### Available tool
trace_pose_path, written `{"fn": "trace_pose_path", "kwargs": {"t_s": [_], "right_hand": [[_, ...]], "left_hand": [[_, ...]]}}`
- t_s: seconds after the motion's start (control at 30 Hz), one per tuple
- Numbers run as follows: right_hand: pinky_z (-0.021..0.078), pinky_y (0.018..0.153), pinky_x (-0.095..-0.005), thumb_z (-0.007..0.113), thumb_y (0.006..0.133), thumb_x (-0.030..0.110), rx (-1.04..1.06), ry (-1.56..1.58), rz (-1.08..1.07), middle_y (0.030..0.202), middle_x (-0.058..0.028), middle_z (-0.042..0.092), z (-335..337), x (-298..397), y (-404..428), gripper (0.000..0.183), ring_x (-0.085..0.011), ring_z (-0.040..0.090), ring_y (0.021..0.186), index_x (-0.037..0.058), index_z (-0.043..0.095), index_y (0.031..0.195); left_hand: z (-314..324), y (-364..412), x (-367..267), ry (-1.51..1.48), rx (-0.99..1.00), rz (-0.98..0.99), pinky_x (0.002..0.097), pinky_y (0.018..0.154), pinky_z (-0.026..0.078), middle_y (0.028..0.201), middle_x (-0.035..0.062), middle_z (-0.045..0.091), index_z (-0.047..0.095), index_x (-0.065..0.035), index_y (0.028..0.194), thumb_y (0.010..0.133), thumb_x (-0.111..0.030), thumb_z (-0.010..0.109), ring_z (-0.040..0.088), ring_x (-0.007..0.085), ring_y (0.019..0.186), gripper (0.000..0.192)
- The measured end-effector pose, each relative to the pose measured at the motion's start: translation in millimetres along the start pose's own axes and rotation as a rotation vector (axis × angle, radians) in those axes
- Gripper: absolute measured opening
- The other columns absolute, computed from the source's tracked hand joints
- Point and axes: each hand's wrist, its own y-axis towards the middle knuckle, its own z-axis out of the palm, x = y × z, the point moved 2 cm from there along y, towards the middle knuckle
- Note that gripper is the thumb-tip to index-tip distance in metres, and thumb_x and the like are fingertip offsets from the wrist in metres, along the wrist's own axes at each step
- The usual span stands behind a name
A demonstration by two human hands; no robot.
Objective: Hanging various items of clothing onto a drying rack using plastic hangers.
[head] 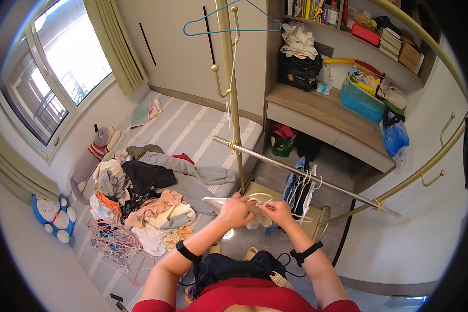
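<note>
My left hand (234, 211) and my right hand (279, 214) are close together in front of my body. Between them is a white clothes hanger (210, 200), one end sticking out to the left. A cream garment (264, 221) hangs below it, mostly hidden by my hands. The fingers of my left hand are on the hanger, and my right thumb and fingers pinch near its middle. Just beyond my hands runs a metal rail (288, 168). Garments on hangers, among them blue denim (292, 183), hang from it.
A bed (187, 117) on the left bears a heap of clothes (160, 210) and a tangle of hangers (113, 238). Gold uprights (234, 97) hold the rail. A blue hanger (234, 31) hangs high up. Behind is a desk (304, 109) with a blue bin (358, 99).
</note>
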Motion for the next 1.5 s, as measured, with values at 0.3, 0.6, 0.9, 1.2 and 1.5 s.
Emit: {"fn": "trace_pose_path", "kwargs": {"t_s": [0.3,0.6,0.9,1.2,1.5], "right_hand": [[0.044,0.06,-0.0331,0.072,0.07,0.021,-0.535,-0.037,-0.381,0.075,-0.0073,0.058,-13,18,6,0.023,-0.0251,0.056,0.069,0.0054,0.062,0.085],[0.0447,0.079,-0.0382,0.07,0.07,0.035,0.424,0.132,-0.343,0.092,-0.0182,0.058,63,28,9,0.039,-0.0337,0.055,0.089,0.0041,0.063,0.093],[0.037,0.096,-0.0424,0.064,0.076,0.03,0.45,-0.297,-0.692,0.057,-0.0075,0.057,33,19,-18,0.021,-0.0268,0.058,0.058,0.0096,0.064,0.082],[0.0369,0.081,-0.0369,0.063,0.077,0.03,0.238,-0.408,-0.381,0.074,-0.0026,0.06,-20,-44,-28,0.018,-0.0201,0.057,0.077,0.0121,0.063,0.079],[0.0367,0.081,-0.0358,0.066,0.074,0.023,0.155,-0.398,-0.393,0.072,-0.0017,0.058,-35,-31,-19,0.01,-0.0192,0.056,0.075,0.0137,0.062,0.075]], "left_hand": [[-8,-16,35,-0.112,-0.204,-0.096,0.0384,0.058,0.046,0.076,0.0082,0.059,0.062,-0.0107,0.087,0.084,-0.029,0.058,0.059,0.0296,0.067,0.019],[-15,-21,34,-0.35,-0.343,-0.203,0.0318,0.054,0.046,0.074,0.0094,0.06,0.064,-0.0077,0.087,0.083,-0.021,0.061,0.06,0.0234,0.061,0.014],[-42,-60,82,-0.21,-0.538,-0.271,0.0326,0.05,0.041,0.064,0.0106,0.055,0.059,-0.0038,0.076,0.083,-0.018,0.059,0.054,0.0233,0.054,0.016],[-56,-104,106,-0.335,-0.438,-0.263,0.0299,0.048,0.037,0.059,0.0095,0.052,0.057,-0.0016,0.072,0.083,-0.015,0.057,0.05,0.0211,0.051,0.018],[-45,-105,107,-0.01,-0.271,-0.046,0.0384,0.051,0.043,0.068,0.0106,0.057,0.06,-0.0054,0.078,0.083,-0.021,0.057,0.057,0.0303,0.059,0.017]]}}
